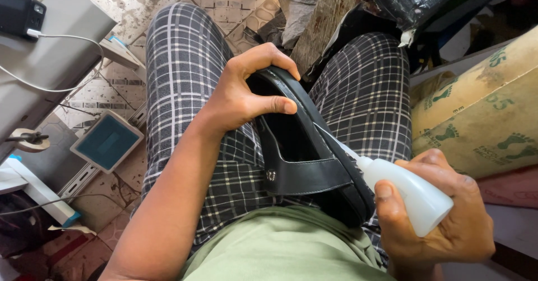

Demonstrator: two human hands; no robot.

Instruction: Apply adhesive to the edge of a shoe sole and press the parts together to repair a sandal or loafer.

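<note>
A black sandal [305,146] lies across the lap, its sole edge turned up. The left hand [246,93] wraps closed around its toe end. The right hand [443,214] grips a white squeeze bottle [412,194], nozzle touching the sole's edge.

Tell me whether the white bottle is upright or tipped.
Tipped. The white bottle, held in the right hand, lies slanted with its nozzle against the edge of the black sandal.
</note>
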